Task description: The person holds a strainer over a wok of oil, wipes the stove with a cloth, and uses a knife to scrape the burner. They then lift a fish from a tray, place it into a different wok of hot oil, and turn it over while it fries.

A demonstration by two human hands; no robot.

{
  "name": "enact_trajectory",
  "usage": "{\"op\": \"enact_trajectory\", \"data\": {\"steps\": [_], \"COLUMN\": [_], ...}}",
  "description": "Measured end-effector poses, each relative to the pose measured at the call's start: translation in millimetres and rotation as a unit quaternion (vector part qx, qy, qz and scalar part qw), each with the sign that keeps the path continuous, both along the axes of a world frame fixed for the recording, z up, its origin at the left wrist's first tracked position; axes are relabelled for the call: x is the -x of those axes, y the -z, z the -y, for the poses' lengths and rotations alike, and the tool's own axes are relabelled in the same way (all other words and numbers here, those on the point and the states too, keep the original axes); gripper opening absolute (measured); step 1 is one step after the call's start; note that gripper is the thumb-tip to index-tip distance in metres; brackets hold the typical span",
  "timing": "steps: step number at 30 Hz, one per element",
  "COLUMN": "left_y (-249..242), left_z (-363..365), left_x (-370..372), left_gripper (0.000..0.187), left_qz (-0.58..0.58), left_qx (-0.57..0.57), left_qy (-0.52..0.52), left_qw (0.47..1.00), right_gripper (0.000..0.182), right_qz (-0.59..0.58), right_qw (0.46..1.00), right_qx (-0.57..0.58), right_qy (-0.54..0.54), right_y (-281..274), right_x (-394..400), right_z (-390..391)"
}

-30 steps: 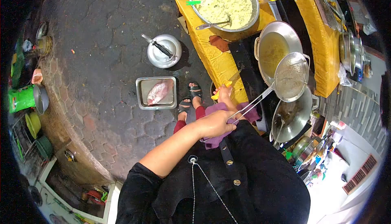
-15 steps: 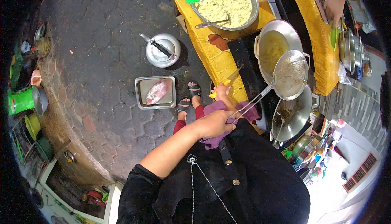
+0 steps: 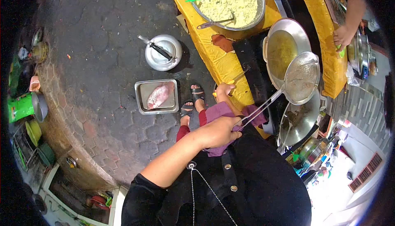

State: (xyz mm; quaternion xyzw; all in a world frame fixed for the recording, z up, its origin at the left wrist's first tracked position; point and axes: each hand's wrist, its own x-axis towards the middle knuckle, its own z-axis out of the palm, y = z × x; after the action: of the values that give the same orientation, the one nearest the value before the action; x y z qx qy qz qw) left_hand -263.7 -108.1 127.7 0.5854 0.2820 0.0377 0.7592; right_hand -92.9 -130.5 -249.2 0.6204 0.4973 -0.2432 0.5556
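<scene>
My left hand [image 3: 220, 132] is closed around the wire handle of a mesh strainer [image 3: 302, 78], whose round basket is over the edges of two pans. A pan of yellowish oil [image 3: 281, 51] is beyond it; a second pan [image 3: 299, 123] with dark residue is partly hidden underneath. Beside the yellow-covered table edge, my right hand [image 3: 224, 90] is wrapped around a yellow-handled utensil [image 3: 239, 76] with a thin, dark blade-like end, partly hidden by the fingers. A purple cloth [image 3: 218, 113] hangs between my hands and the table.
A big bowl of pale yellow food [image 3: 230, 2] with a ladle stands on the yellow table [image 3: 205, 45]. On the floor are a kettle [image 3: 163, 53] and a tray [image 3: 140, 90] holding a pinkish piece. Another person's hand [image 3: 345, 34] touches something green at the upper right.
The strainer has shifted slightly right and down in view. The other person's hand has moved down, onto the yellow-covered edge. The yellow-handled utensil is more hidden by my right hand.
</scene>
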Motion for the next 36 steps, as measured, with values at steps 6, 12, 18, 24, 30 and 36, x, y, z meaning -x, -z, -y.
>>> {"op": "enact_trajectory", "data": {"steps": [6, 12, 18, 24, 30, 36], "left_y": [7, 16, 24, 31, 34, 36], "left_z": [0, 4, 7, 12, 16, 22], "left_x": [5, 7, 8, 9, 5, 3], "left_gripper": [0.031, 0.032, 0.033, 0.033, 0.032, 0.031], "left_qz": [-0.013, 0.006, 0.024, 0.051, 0.033, 0.045], "left_qx": [0.012, 0.006, -0.015, -0.008, -0.014, 0.019], "left_qy": [0.002, -0.015, -0.044, -0.063, -0.050, -0.056], "left_qw": [1.000, 1.000, 0.999, 0.997, 0.998, 0.997], "right_gripper": [0.041, 0.043, 0.042, 0.019, 0.042, 0.034], "right_qz": [0.100, 0.032, 0.058, 0.006, -0.027, -0.018], "right_qw": [0.981, 0.985, 0.856, 0.775, 0.730, 0.867], "right_qx": [-0.145, -0.141, -0.439, -0.532, -0.515, -0.445], "right_qy": [0.085, 0.093, 0.266, 0.341, 0.448, 0.224], "right_y": [62, -18, 25, -55, -102, -121], "right_x": [-12, -14, -46, -48, -70, -104], "right_z": [21, -11, 36, 36, 30, 33]}}
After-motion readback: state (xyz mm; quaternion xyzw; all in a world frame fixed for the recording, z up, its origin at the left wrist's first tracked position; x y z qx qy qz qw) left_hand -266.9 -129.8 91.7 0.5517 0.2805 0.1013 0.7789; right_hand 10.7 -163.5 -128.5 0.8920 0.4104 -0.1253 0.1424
